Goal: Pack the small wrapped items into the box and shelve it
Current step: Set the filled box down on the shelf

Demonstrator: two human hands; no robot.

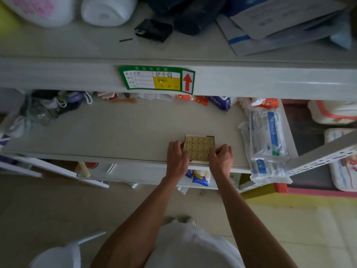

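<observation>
The box (199, 148), open and filled with yellow wrapped items (201, 146), sits at the shelf's (125, 132) front edge. The left hand (176, 157) and right hand (221, 157) flank it, fingers clamped on its sides.

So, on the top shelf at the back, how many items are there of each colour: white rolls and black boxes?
White rolls: 2 (with pink print, plain)
Black boxes: 1
Total: 3
</observation>
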